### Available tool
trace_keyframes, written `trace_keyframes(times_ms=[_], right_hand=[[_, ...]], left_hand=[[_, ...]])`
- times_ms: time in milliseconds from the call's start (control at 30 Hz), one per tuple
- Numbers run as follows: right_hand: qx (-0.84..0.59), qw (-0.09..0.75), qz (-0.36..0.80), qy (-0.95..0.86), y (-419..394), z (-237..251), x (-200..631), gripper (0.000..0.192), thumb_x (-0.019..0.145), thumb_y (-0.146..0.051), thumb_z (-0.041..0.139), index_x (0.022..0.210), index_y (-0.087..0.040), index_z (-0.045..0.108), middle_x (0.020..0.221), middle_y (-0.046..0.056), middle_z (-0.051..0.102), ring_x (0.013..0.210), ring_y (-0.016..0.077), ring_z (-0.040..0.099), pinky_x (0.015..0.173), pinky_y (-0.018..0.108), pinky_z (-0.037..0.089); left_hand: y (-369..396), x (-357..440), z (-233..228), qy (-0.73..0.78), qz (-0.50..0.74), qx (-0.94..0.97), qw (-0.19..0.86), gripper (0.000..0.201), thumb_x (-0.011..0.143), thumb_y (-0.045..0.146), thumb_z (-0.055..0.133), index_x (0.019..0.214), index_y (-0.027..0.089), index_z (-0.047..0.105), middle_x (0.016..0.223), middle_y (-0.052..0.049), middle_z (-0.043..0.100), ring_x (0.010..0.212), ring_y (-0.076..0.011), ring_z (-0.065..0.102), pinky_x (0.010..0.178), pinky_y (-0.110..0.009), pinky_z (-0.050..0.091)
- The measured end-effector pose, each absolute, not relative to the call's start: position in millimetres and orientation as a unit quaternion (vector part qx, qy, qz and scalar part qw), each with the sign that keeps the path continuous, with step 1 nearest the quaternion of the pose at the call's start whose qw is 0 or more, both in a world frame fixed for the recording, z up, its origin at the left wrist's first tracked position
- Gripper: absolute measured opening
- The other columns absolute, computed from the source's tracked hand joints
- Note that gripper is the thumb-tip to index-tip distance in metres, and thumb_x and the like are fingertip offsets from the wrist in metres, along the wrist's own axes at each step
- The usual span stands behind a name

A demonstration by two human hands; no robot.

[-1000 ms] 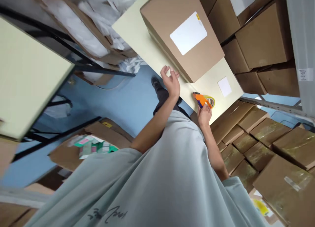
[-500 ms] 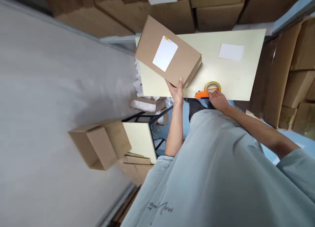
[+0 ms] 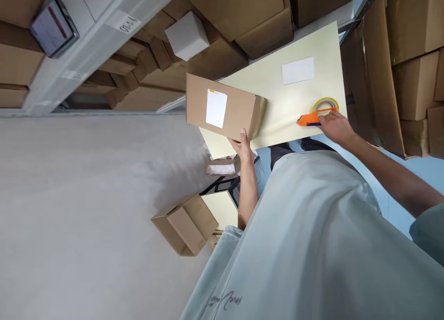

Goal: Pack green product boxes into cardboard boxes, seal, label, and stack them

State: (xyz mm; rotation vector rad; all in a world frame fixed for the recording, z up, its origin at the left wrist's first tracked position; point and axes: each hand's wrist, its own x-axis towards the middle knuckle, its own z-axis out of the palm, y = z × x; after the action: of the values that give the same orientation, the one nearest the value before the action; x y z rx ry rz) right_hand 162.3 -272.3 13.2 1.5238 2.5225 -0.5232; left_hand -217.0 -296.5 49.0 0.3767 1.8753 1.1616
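My left hand (image 3: 243,145) grips the near lower edge of a closed cardboard box (image 3: 239,109), its thumb on the top face and the other fingers mostly hidden. The box bears a white label (image 3: 216,108) with a small yellow mark and is held tilted over the left part of the cream table (image 3: 267,86). To the right, my right hand (image 3: 336,126) is closed around an orange tape dispenser (image 3: 308,120), near the table's front edge. A yellow-edged tape roll (image 3: 326,101) shows just behind the dispenser's handle.
A white sheet (image 3: 298,70) lies on the table. Shelves behind hold several cartons, a white box (image 3: 187,35) and a phone-like device (image 3: 54,27). Stacked cartons (image 3: 414,79) stand at right. An open carton (image 3: 185,224) is at lower left, beside the pale wall (image 3: 86,209).
My view has turned, bringing more of the left shelf into sight. The box has swung flatter relative to my body, and my right hand has moved right with the tape dispenser.
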Motion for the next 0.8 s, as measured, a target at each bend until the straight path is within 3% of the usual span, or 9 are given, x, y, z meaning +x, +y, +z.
trace_keyframes(times_ms=[133,233,333,433,533,633,800], right_hand=[[0.487,0.062,-0.129,0.861,-187.3,2.9,133.0,0.041,0.118,-0.02,0.036,0.124,0.0,0.072,0.097,0.021,0.084,0.091,0.0249,0.077,0.103,0.044,0.055],[0.458,0.039,-0.14,0.877,-121.6,0.0,92.8,0.052,0.118,-0.013,0.027,0.094,-0.003,0.072,0.086,0.015,0.082,0.088,0.0169,0.078,0.105,0.04,0.053],[0.433,0.081,-0.156,0.884,-79.3,3.4,62.7,0.055,0.117,-0.023,0.039,0.065,-0.014,0.052,0.086,0.018,0.08,0.094,0.0147,0.077,0.105,0.035,0.051],[0.41,0.101,-0.155,0.893,-59.5,7.5,44.2,0.059,0.113,-0.029,0.057,0.06,-0.026,0.03,0.081,0.018,0.079,0.099,0.0164,0.078,0.104,0.035,0.052],[0.388,0.077,-0.161,0.904,-49.8,6.4,32.7,0.061,0.116,-0.024,0.047,0.061,-0.028,0.022,0.065,0.009,0.074,0.097,0.014,0.079,0.107,0.037,0.052],[0.362,0.047,-0.175,0.914,-44.9,1.8,28.9,0.057,0.117,-0.019,0.038,0.061,-0.025,0.03,0.061,0.005,0.071,0.095,0.0136,0.079,0.108,0.039,0.052],[0.313,0.096,-0.137,0.935,-69.2,4.1,37.4,0.035,0.112,-0.009,0.041,0.083,-0.014,0.061,0.087,0.011,0.083,0.099,0.0185,0.08,0.109,0.045,0.053]], left_hand=[[-294.4,-213.1,52.9,0.751,0.494,0.139,0.415,0.084,0.104,0.051,0.08,0.175,0.036,0.038,0.18,-0.016,0.05,0.158,-0.0275,0.062,0.12,-0.046,0.062],[-292.6,-210.7,59.2,0.766,0.469,0.143,0.416,0.083,0.104,0.055,0.079,0.176,0.037,0.039,0.18,-0.014,0.051,0.157,-0.0274,0.063,0.118,-0.044,0.063],[-291.6,-209.3,65.0,0.769,0.461,0.136,0.422,0.081,0.107,0.05,0.076,0.177,0.037,0.036,0.181,-0.014,0.049,0.157,-0.026,0.063,0.118,-0.042,0.063],[-291.9,-209.6,67.2,0.764,0.464,0.141,0.426,0.083,0.108,0.05,0.076,0.178,0.038,0.034,0.181,-0.014,0.049,0.157,-0.0242,0.063,0.119,-0.042,0.062],[-293.4,-211.0,66.4,0.757,0.469,0.146,0.43,0.089,0.104,0.061,0.078,0.178,0.038,0.034,0.177,-0.015,0.055,0.156,-0.0247,0.063,0.122,-0.046,0.059],[-296.1,-213.9,66.2,0.753,0.47,0.151,0.435,0.092,0.101,0.067,0.078,0.177,0.037,0.036,0.173,-0.017,0.058,0.158,-0.0258,0.061,0.124,-0.049,0.057],[-306.3,-238.3,73.1,0.74,0.459,0.201,0.448,0.092,0.094,0.057,0.088,0.173,0.036,0.045,0.174,-0.013,0.058,0.161,-0.0226,0.057,0.131,-0.042,0.05]])
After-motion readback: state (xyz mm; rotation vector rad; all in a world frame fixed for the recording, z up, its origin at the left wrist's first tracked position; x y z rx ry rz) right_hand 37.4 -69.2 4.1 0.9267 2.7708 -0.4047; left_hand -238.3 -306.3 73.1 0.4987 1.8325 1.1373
